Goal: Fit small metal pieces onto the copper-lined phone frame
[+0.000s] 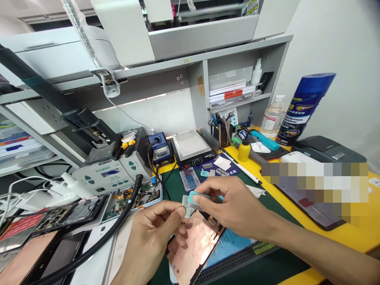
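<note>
My left hand [157,233] pinches a small clear strip [186,206] between thumb and fingers. My right hand [234,206] grips a small teal plastic piece [196,196], whose edge meets or overlaps the strip. Just below both hands lies a copper-coloured sheet [192,245] with dark edges, slanted on a blue pad [228,247] over a dark green mat [267,265]. My fingers hide part of the sheet's upper end.
A tray of circuit boards [127,200] and a thick black hose [118,221] are at left. Behind stand a hot plate [191,146], a yellow bottle [244,150] and a blue spray can [305,109]. A phone [308,204] lies at right.
</note>
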The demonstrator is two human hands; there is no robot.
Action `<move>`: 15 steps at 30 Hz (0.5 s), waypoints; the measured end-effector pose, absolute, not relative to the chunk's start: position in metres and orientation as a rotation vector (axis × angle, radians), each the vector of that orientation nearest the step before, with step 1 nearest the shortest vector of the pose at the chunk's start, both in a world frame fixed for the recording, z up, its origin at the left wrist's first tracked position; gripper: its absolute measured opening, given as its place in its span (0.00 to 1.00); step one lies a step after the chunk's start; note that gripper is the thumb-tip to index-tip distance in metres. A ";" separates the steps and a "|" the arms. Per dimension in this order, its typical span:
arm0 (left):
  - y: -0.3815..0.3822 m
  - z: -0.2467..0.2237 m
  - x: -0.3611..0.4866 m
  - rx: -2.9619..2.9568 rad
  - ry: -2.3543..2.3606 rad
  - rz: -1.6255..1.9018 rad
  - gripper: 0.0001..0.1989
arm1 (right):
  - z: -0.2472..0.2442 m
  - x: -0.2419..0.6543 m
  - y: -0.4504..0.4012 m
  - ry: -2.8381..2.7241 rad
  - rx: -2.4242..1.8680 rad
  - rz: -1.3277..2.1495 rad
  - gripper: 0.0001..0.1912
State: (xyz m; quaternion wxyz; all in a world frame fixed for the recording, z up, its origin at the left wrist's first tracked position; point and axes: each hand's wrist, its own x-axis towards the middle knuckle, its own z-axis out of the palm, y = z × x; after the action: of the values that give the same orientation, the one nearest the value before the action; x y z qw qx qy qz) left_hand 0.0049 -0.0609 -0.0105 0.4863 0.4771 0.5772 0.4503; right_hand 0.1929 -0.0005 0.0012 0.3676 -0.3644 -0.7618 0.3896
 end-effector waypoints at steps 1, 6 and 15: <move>-0.061 -0.010 0.005 1.166 1.406 1.096 0.10 | 0.001 0.192 0.000 -1.951 -0.931 0.993 0.07; -0.060 -0.009 0.006 1.181 1.411 1.085 0.11 | 0.001 0.191 -0.001 -1.972 -0.940 1.021 0.07; -0.062 -0.008 0.008 1.166 1.418 1.055 0.12 | 0.001 0.193 0.000 -1.992 -0.932 1.032 0.08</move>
State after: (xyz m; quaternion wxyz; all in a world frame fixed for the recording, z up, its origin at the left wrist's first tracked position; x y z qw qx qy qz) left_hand 0.0076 -0.0621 -0.0079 0.4902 0.4800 0.5837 0.4343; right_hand 0.1935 0.0004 0.0014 0.3490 -0.3594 -0.7685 0.3980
